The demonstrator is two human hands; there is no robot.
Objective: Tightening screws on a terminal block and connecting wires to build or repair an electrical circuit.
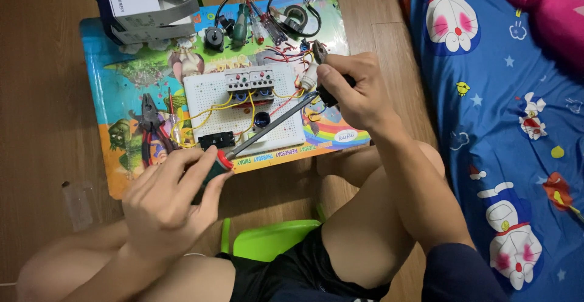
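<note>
bare knees and a lime-green stool edge (274, 238) sat closest under my view, and just above them my left hand (167, 198) was curled shut around the handle of the screwdriver (255, 135), thumb and forefinger pinching near its red collar. my right hand (359, 92) was closed too, gripping a dark-handled tool whose working end i couldn't make out, its fingers wrapped tight just past the screwdriver's tip. the screwdriver lay low across the white breadboard (210, 92), its long axis running on a diagonal from the handle at lower left, off the front edge of the board, up to the tip at upper right, near the board's right edge beside a small white connector (308, 78). i judged it light and stiff, with a smooth steel shaft that would slip in the fingers, so the ribbed handle was the place to hold it. the board beneath looked fragile, full of loose yellow and red jumper wires and two grey switch blocks (249, 80) that a careless push could dislodge. all of it rested on a colourful cartoon-printed mat (115, 65) on the wooden floor, with red-handled pliers (149, 125) to the left and a white carton (143, 4) at the far corner.
</note>
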